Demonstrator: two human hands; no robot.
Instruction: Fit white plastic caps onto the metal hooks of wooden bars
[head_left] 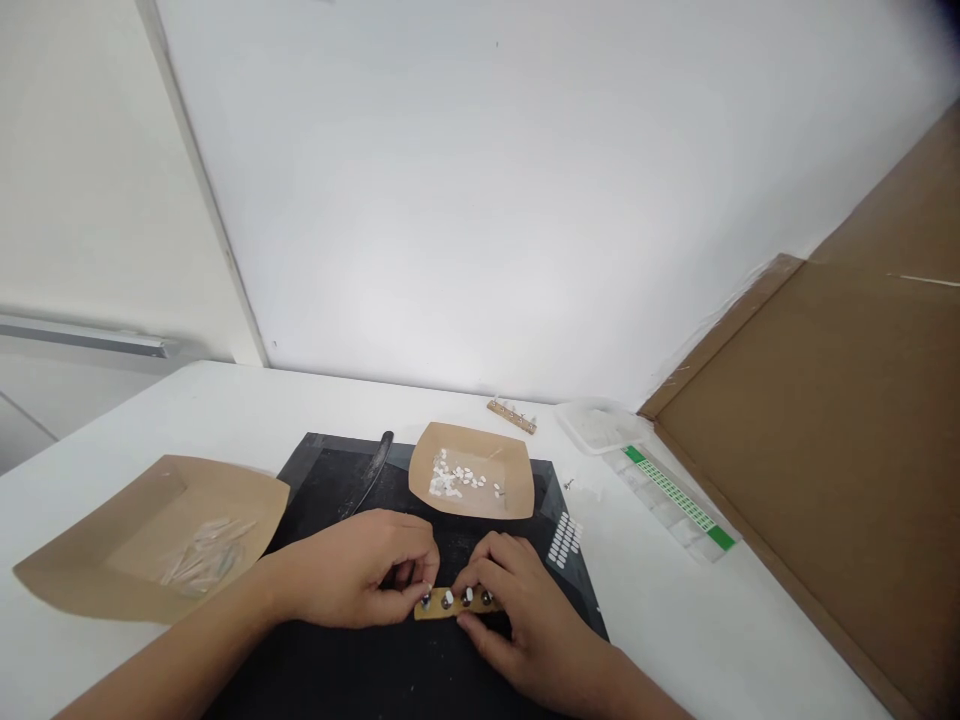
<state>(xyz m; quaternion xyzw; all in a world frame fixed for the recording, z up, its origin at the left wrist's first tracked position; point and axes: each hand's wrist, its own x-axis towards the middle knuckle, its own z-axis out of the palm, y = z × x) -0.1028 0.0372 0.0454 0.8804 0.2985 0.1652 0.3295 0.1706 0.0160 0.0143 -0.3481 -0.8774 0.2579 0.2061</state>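
Note:
A narrow tan strip [435, 609] lies on the black mat [345, 660], bearing a row of small metal pieces, some topped with white ovals. My right hand [536, 615] grips its right part, thumb along the near edge and fingers over the far side. At the strip's left end my left hand [367, 570] is closed in a pinch by the leftmost metal piece [426, 599]. Whatever is between those fingertips is too small to make out. Just beyond my hands stands a cardboard tray [517, 475] with small white ovals [450, 478] inside.
A larger cardboard tray [90, 540] at left holds clear slim pieces [206, 555]. On the mat are a black tweezer-like tool [373, 470] and a sheet of white ovals [565, 540]. Farther off lie another strip [512, 415], a clear container [604, 425] and a green-labelled organizer [675, 500].

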